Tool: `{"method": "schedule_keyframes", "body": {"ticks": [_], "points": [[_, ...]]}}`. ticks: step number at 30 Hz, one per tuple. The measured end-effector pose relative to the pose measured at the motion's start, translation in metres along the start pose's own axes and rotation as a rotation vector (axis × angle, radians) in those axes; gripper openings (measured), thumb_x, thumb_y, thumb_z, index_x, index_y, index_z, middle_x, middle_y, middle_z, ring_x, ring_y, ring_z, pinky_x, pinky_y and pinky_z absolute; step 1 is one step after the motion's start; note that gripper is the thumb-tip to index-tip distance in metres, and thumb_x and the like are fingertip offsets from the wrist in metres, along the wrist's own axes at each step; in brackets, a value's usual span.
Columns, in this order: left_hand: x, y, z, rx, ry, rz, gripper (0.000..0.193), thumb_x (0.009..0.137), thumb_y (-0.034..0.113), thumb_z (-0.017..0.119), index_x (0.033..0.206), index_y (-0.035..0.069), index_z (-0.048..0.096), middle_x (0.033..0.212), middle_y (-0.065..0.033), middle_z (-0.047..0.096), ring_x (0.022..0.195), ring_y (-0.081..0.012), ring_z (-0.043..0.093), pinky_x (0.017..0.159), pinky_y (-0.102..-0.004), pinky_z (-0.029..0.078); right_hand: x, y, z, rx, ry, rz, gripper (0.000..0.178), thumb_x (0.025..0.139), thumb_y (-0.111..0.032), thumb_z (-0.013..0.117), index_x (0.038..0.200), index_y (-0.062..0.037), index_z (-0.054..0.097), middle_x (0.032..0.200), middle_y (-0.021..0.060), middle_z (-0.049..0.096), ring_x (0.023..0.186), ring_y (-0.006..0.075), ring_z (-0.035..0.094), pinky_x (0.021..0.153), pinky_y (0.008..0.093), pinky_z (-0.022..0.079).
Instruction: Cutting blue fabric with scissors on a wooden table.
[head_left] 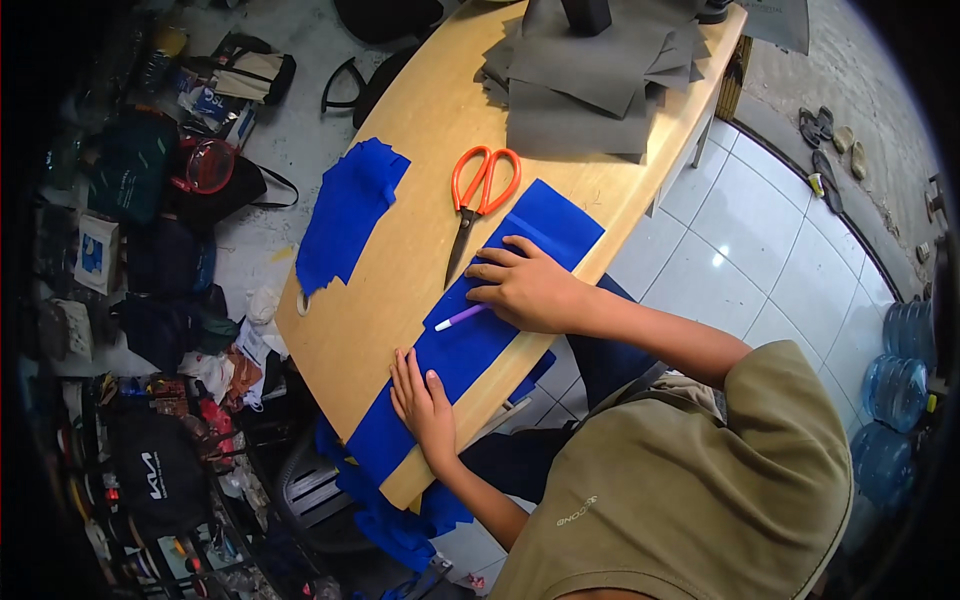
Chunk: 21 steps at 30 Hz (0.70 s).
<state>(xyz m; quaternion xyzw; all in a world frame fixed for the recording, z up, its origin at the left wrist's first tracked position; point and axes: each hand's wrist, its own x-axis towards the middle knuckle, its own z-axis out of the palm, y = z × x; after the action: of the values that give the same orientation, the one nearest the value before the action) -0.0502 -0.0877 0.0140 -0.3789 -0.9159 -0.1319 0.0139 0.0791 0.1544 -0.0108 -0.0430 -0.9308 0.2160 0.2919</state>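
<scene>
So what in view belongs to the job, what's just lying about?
Job, by touch or nearness:
long blue fabric strip, under left hand and right hand
slim purple-and-white pen
orange-handled metal scissors, likely
blue fabric pile, likely

Apparently lying about:
stacked grey sheets
translucent blue water jugs
black fabric bag

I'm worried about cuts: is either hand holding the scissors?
No: the scissors lie on the wooden table, apart from the left hand and right hand, which both rest on the blue strip.

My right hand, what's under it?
Blue cloth and a purple pen, its white end sticking out. The pen's other end and the cloth directly beneath the right hand are covered.
</scene>
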Motion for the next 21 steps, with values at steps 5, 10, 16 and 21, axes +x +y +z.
{"method": "schedule_keyframes", "body": {"ticks": [5,10,16,21], "points": [[0.0,0.001,0.001,0.007,0.002,-0.003,0.05,0.107,0.032,0.038,0.151,0.008,0.043,0.162,-0.0107,0.036,0.15,-0.0315,0.029,0.122,-0.0459,0.017,-0.001,-0.001,-0.002,-0.016,0.002,-0.005,0.03,0.087,-0.019,0.067,0.116,-0.0132,0.072,0.13,0.0086,0.062,0.133,0.0283,0.05,0.113,0.051,0.032],[0.0,-0.001,0.001,0.015,0.001,0.005,0.049,0.107,0.03,0.039,0.151,0.008,0.044,0.162,-0.0105,0.036,0.15,-0.0311,0.029,0.122,-0.0454,0.018,0.001,0.0,-0.011,0.052,0.002,-0.022,0.026,0.09,-0.019,0.065,0.114,-0.0123,0.071,0.13,0.009,0.062,0.131,0.0277,0.051,0.112,0.0505,0.034],[-0.001,-0.002,0.003,0.014,0.02,0.026,0.049,0.107,0.029,0.04,0.151,0.007,0.044,0.161,-0.0105,0.037,0.15,-0.0312,0.03,0.121,-0.0455,0.018,0.008,0.02,-0.028,-0.072,-0.027,0.158,0.035,0.089,-0.018,0.066,0.123,-0.0086,0.065,0.138,0.012,0.058,0.135,0.0296,0.048,0.114,0.0505,0.034],[0.0,-0.005,0.004,0.022,0.024,0.027,0.049,0.107,0.028,0.04,0.151,0.008,0.043,0.161,-0.0104,0.037,0.15,-0.0312,0.03,0.121,-0.0459,0.019,-0.002,0.025,-0.014,-0.163,0.028,0.14,0.031,0.091,-0.02,0.064,0.12,-0.0074,0.066,0.135,0.0131,0.059,0.134,0.031,0.048,0.114,0.0544,0.032]]}}
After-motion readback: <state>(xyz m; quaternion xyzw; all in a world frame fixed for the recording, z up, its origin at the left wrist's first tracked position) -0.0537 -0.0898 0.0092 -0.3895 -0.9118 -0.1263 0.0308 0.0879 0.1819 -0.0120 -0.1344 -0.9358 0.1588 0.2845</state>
